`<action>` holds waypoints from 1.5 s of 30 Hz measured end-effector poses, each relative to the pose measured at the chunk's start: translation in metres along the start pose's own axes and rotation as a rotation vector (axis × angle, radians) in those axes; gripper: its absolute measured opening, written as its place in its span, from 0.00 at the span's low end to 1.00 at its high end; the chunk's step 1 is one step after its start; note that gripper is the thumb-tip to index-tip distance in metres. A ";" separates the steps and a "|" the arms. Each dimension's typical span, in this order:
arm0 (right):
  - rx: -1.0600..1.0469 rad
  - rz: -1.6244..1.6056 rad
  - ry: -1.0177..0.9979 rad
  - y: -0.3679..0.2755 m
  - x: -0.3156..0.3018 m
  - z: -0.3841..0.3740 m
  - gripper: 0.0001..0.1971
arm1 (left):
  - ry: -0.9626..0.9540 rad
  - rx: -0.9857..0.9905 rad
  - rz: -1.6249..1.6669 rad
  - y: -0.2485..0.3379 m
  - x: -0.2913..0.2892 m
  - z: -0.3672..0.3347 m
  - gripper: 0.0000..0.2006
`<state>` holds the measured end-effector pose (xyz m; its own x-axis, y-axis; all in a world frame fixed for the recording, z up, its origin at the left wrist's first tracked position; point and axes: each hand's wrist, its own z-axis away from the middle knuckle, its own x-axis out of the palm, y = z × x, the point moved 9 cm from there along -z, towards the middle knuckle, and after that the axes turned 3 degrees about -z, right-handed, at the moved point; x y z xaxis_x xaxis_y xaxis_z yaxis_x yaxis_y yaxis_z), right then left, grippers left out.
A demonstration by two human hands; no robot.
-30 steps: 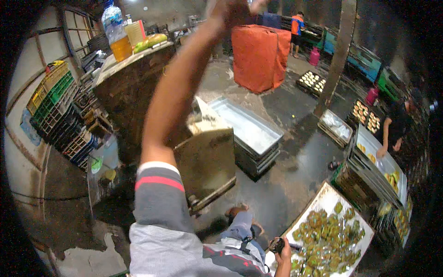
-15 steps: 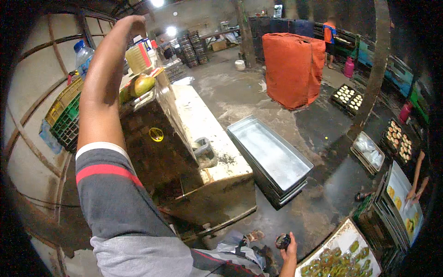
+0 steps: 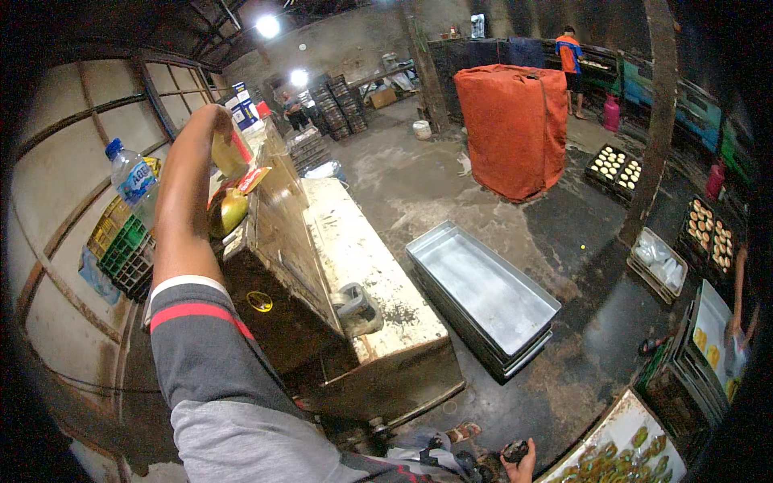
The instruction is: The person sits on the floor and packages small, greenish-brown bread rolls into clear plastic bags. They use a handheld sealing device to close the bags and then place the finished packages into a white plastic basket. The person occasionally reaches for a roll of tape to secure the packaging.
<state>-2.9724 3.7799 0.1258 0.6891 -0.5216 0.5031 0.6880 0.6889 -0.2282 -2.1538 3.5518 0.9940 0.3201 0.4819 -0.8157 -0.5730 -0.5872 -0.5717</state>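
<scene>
My left arm (image 3: 189,201) is raised at the left, bent over beside a translucent yellowish container (image 3: 233,153). The fingers of my left hand are hidden, so what it touches does not show. Below that container lies a green-yellow mango-like fruit (image 3: 229,213), on top of a worn wooden box (image 3: 278,282). Low in the view, my right hand (image 3: 525,467) has its fingers curled round a small dark roundish thing (image 3: 515,451). Near my right hand is a white board (image 3: 572,475) bearing many small green pieces.
A water bottle (image 3: 133,177) and stacked crates (image 3: 121,241) stand left. Right of the white counter (image 3: 362,241) are stacked metal trays (image 3: 483,290) and an orange-covered rack (image 3: 515,133). A co-worker's arm (image 3: 739,290) reaches over a tray at right; another person (image 3: 569,64) stands far back.
My view has shifted, so the room appears lower and further right. My raised left arm now bends lower, beside the yellowish container. My right hand still holds the dark thing.
</scene>
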 end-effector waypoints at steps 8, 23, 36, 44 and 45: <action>0.028 0.117 0.012 0.013 0.001 -0.030 0.19 | 0.576 0.372 0.462 -0.076 -0.118 -0.020 0.19; -1.020 0.525 -0.475 -0.153 0.160 0.264 0.17 | 0.539 1.698 0.702 0.416 -0.232 0.500 0.20; -1.551 0.711 0.532 -0.103 -0.152 0.551 0.46 | -1.893 1.346 1.646 0.713 0.270 0.859 0.19; -1.301 0.903 0.437 -0.062 -0.219 0.566 0.20 | -1.647 1.276 1.448 0.670 0.366 0.988 0.25; -1.345 0.990 0.486 -0.063 -0.218 0.570 0.18 | -1.678 1.269 1.452 0.669 0.369 0.992 0.25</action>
<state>-3.2955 4.1369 0.5057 0.7579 -0.4609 -0.4618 -0.4821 0.0814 -0.8724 -3.1676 3.9822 0.3982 -0.6232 0.5548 0.5512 0.0424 -0.6798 0.7322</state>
